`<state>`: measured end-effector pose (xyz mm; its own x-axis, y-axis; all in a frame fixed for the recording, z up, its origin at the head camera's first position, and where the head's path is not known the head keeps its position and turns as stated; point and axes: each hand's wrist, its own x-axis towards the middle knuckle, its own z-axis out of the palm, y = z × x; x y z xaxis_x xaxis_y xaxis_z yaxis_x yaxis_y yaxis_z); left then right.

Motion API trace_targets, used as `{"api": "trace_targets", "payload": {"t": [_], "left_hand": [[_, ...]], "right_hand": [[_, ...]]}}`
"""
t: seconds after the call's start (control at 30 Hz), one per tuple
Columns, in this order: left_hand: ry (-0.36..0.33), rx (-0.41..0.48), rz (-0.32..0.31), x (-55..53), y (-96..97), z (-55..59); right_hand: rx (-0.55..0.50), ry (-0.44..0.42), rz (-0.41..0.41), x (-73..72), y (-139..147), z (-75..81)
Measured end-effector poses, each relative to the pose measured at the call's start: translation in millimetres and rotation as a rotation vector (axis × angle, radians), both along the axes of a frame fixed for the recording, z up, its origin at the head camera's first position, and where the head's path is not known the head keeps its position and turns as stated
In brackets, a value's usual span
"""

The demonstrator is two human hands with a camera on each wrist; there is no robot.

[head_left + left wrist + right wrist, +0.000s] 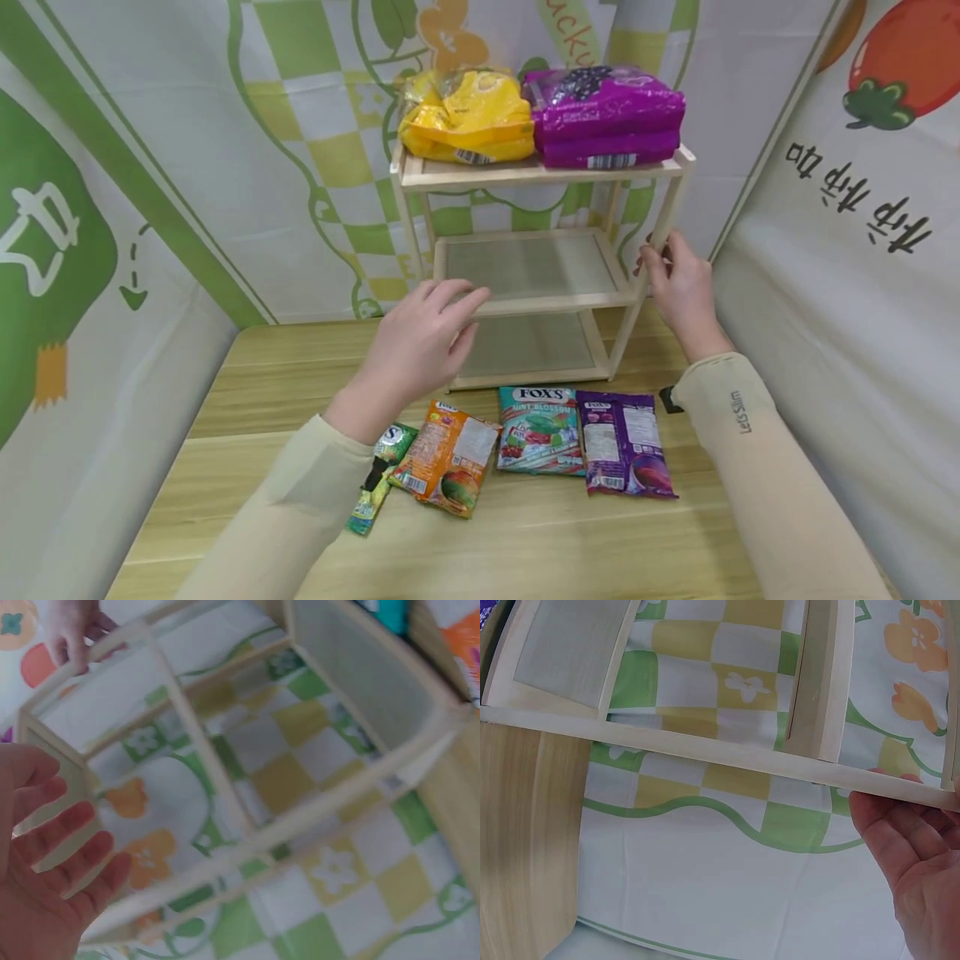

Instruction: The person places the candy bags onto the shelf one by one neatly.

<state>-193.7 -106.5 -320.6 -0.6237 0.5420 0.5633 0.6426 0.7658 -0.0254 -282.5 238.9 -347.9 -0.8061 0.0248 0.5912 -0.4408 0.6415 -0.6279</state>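
A small wooden shelf rack [517,310] with three levels stands at the back of the table. My right hand [678,279] holds its right front post, fingers curled behind the wood; the right wrist view shows those fingertips tucked behind the post [765,760]. In front of the rack's left side my left hand [423,354] hovers with nothing in it, its fingers [90,862] loosely bent and spread. On the top level sit a yellow bag [468,117] and a purple bag [607,117], side by side.
Along the rack's front lie candy bags: green [397,442] partly under an orange one [450,458], then teal [540,429] and purple [626,442]. A small black object [670,400] lies near the right sleeve. Printed cloth walls [810,250] enclose the wooden table [262,392].
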Motion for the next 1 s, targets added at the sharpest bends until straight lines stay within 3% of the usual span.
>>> {"api": "trace_targets", "payload": {"t": [0.17, 0.33, 0.47, 0.6, 0.8, 1.0], "left_hand": [[-0.196, -0.023, 0.088, 4.8, -24.8, -21.2], [-0.508, -0.009, 0.182, 7.5, -56.9, -44.3], [-0.724, 0.065, 0.176, 7.8, -88.3, -65.9], [-0.894, 0.155, 0.179, 8.5, -117.1, -85.0], [-1.063, 0.244, 0.232, 10.6, -150.2, -105.5], [-1.200, 0.334, 0.325, 10.9, -167.9, -116.7]], "right_hand": [[0.009, -0.009, -0.014, -0.1, 0, -1.4], [0.001, -0.010, -0.008, 0.0, -1, -1.6], [-0.015, -0.007, 0.003, -0.2, -2, -1.2], [-0.008, -0.008, -0.004, -0.7, -2, -1.0], [0.001, -0.003, -0.013, -0.7, -1, -0.7], [-0.002, -0.009, -0.014, -0.8, 0, -0.4]]}}
